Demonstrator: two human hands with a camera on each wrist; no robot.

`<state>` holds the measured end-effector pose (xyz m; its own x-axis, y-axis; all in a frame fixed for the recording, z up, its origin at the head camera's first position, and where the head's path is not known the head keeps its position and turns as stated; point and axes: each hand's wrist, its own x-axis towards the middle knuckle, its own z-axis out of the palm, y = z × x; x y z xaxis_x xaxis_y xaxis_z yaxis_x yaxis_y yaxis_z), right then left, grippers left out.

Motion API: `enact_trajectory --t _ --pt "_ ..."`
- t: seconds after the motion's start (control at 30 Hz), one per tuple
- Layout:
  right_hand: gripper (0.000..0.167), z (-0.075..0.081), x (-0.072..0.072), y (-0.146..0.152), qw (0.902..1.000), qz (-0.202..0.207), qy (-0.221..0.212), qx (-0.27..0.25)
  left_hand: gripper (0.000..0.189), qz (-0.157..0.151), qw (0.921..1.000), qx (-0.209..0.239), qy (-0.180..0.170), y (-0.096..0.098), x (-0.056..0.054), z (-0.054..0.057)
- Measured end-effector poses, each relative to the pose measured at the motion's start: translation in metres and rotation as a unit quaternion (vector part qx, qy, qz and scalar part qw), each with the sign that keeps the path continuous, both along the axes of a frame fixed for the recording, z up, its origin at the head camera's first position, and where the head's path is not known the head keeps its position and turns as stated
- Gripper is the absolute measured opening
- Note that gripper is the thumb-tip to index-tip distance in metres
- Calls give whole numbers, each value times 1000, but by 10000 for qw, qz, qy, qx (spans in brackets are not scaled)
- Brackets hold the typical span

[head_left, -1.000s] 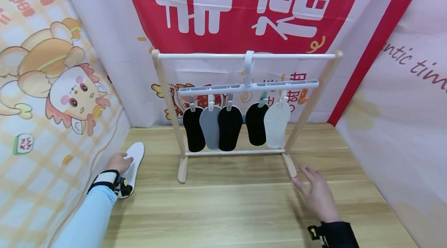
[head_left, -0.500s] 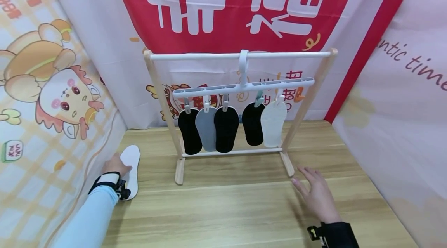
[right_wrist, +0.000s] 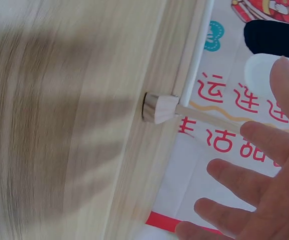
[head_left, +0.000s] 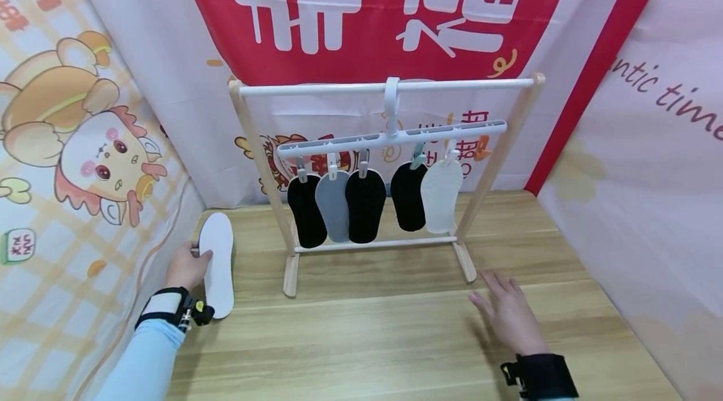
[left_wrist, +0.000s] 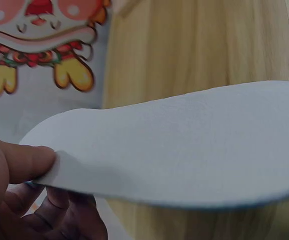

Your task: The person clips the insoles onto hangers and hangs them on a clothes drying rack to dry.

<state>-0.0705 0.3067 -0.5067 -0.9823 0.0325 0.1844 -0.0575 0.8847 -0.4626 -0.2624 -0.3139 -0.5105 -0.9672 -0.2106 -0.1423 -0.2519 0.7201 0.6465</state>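
Note:
My left hand (head_left: 186, 268) pinches a white shoe insole (head_left: 220, 269) by its edge, at the left side of the table. In the left wrist view the thumb (left_wrist: 32, 161) lies on the insole's upper face and the other fingers are beneath it. Low over the table at the right is my right hand (head_left: 511, 313), fingers spread and holding nothing, close to the rack's right foot (head_left: 465, 263). From the rack's top bar a light grey clip hanger (head_left: 392, 137) hangs, with black insoles (head_left: 366, 206), a grey insole (head_left: 333, 213) and a white insole (head_left: 440, 200) clipped under it.
A wooden rack with a white top bar (head_left: 316, 90) stands at the back of the table (head_left: 361, 338). Printed cloth walls (head_left: 169, 93) enclose the left, back and right sides. An orange clip (head_left: 482, 147) shows near the hanger's right end.
The white insole has come up from the table at the left with my left hand gripping it; its dark patch no longer shows. The right hand has hardly moved. The head view shifted slightly.

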Motion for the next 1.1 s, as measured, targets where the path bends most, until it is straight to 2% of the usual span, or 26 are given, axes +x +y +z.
enact_trajectory --t 0.1,0.27,0.47,0.67,0.87,1.1 --pt "61 -2 -3 2 9997 118 66 194 52 119 9993 190 290 13 12 13" --pt "59 1 -8 8 9989 215 177 389 49 96 9960 446 767 40 36 38" --pt "61 12 -16 16 9996 53 23 270 45 -266 9875 637 1417 65 64 62" --pt "63 27 -28 19 10000 16 6 59 39 -710 9731 1361 1718 83 92 80" --pt "61 49 -40 29 9992 19 390 36 33 -1159 9629 1656 1786 105 116 93" --pt "55 89 -52 38 9937 68 1008 -484 29 -1460 9537 1849 1871 128 128 98"
